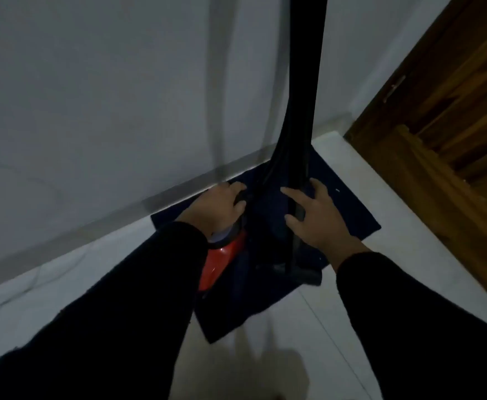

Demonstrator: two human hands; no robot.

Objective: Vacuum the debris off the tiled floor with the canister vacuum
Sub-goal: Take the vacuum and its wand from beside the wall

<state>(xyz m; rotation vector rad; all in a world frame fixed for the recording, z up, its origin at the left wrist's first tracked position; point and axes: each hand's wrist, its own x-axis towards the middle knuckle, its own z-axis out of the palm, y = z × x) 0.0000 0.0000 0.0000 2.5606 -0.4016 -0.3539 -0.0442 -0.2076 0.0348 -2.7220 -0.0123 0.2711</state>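
Two hands at frame centre: left (222, 207) gripping the red vacuum (219, 262), right (313, 216) open against its black tube (297, 209).

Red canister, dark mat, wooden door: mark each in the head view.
red canister (222, 262), head view, glossy red shell below the left wrist
dark mat (349, 210), head view, bare right part
wooden door (450, 111), head view, panel face

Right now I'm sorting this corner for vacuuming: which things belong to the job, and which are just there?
For the job:
- red vacuum, left hand on it
- black hose, right hand open beside it
- tiled floor

Just there:
- dark mat
- wooden door
- white wall
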